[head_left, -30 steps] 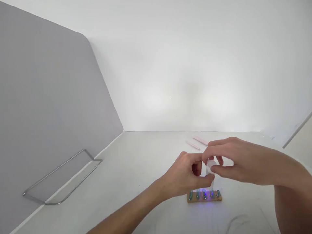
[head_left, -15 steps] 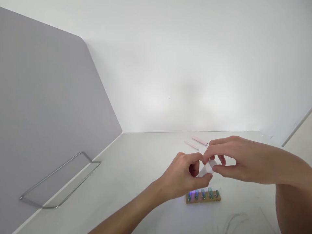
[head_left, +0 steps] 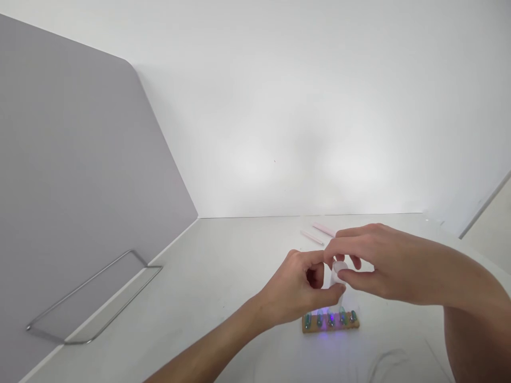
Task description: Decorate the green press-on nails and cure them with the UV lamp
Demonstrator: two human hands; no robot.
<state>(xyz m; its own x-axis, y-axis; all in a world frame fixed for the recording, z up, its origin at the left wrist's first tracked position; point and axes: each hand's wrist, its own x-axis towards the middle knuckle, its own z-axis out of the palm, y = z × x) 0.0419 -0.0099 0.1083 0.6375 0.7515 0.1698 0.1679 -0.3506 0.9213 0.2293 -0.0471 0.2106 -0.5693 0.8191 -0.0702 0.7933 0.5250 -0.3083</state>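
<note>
Both hands are closed on a small white cylindrical UV lamp (head_left: 334,276), held nearly upright above the table. My left hand (head_left: 297,287) grips it from the left between thumb and fingers. From the right, my right hand (head_left: 367,263) has its thumb and index finger at the lamp's upper end. Just below is a tan bar (head_left: 330,329) holding a row of several glossy blue-green false nails (head_left: 320,319). Violet-blue light falls on the middle nails and on the table in front of the bar. The fingers hide part of the lamp.
Behind the hands, a thin pink stick (head_left: 312,238) and a thicker pink stick (head_left: 323,229), partly covered by my right hand, lie on the white table (head_left: 191,298). A bent metal wire frame (head_left: 120,306) stands by the grey panel (head_left: 80,159) at left. A white wall closes the back.
The lamp has turned from a slant to nearly upright. Its violet light has shifted from the left nails to the middle ones. Both hands have moved slightly left in view.
</note>
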